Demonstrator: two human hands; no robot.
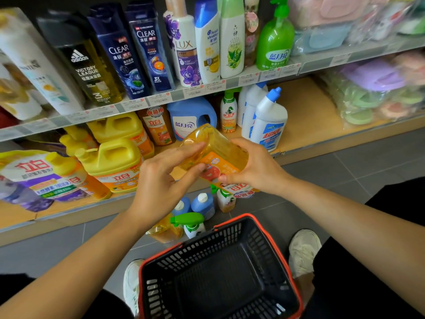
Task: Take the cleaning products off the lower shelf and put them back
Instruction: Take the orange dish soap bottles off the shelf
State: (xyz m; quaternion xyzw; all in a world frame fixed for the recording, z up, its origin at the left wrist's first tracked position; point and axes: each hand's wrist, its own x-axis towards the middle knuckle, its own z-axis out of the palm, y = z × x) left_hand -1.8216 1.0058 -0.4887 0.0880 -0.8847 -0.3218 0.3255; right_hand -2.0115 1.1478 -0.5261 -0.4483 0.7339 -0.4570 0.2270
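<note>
A clear bottle of orange dish liquid (218, 155) hangs tilted in front of the lower shelf (305, 125), its base toward the shelf. My left hand (165, 178) pinches its near left side and my right hand (250, 166) grips its right side. On the lower shelf stand yellow jugs (115, 157), an orange bottle (158, 125), a blue detergent jug (190, 116), a small green-capped spray bottle (228, 113) and white toilet-cleaner bottles (269, 120). On the floor stand two blue bottles (202, 203), green-capped spray bottles (193, 223) and an orange bottle (164, 231).
A black basket with an orange rim (220, 268) sits on the grey floor between my shoes, with nothing in it. Refill pouches (34, 180) lie at the shelf's left. The upper shelf (207, 87) carries shampoo bottles. Bagged sponges (377, 93) fill the right side.
</note>
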